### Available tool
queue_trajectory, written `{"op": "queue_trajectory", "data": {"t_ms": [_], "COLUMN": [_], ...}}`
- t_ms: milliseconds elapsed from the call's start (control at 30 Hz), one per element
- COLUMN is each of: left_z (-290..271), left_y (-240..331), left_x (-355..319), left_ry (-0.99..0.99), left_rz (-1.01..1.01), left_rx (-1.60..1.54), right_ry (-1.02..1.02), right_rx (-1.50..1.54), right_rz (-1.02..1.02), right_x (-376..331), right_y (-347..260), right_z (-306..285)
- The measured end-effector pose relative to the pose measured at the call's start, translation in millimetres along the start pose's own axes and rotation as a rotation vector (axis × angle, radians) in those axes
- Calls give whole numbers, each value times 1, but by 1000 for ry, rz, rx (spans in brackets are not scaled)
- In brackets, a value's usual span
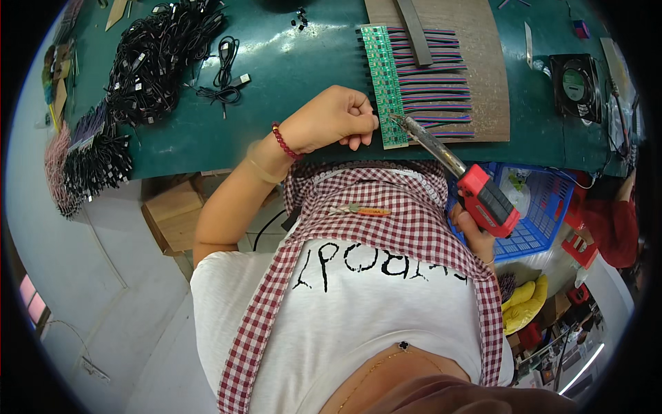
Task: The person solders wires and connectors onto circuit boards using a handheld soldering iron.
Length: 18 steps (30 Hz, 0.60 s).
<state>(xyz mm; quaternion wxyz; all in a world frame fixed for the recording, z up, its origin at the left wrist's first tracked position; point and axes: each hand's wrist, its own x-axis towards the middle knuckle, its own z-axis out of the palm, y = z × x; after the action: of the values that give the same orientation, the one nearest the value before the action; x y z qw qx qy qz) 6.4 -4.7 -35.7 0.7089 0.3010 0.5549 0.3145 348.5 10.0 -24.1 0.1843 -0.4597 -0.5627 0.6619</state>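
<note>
My right hand point(473, 233) grips a red-and-black soldering gun point(486, 196) by its handle, below the table edge. The gun's tip rests on or just above the near part of a long green circuit board panel point(378, 76); exact contact is too small to tell. Several bundles of coloured wires point(434, 98) run rightward from the panel. At the panel's left edge, my left hand point(341, 123) is closed in a pinch, and whatever lies between its fingertips is hidden. Small black parts stick out along that edge. A grey metal bar point(414, 34) lies across the wires.
The panel lies partly on a brown board point(491, 76) on the green table point(289, 62). A heap of black cables point(155, 62) and a loose USB cable point(224, 72) are at left. A black fan point(576, 88) sits at right; a blue crate point(538, 224) stands below the edge.
</note>
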Motion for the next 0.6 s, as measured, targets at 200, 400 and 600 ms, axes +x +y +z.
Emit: {"op": "queue_trajectory", "data": {"t_ms": [200, 400, 600], "left_z": [1, 2, 1], "left_y": [0, 1, 1], "left_x": [-1, -1, 1], "left_ry": [10, 20, 21], "left_rz": [-9, -10, -3], "left_rx": [-16, -4, 10], "right_ry": [-27, 3, -5], "right_rx": [-103, -193, -234], "right_rz": [-27, -104, -111], "right_x": [2, 5, 7], "right_y": [4, 4, 7], "right_z": [1, 5, 5]}}
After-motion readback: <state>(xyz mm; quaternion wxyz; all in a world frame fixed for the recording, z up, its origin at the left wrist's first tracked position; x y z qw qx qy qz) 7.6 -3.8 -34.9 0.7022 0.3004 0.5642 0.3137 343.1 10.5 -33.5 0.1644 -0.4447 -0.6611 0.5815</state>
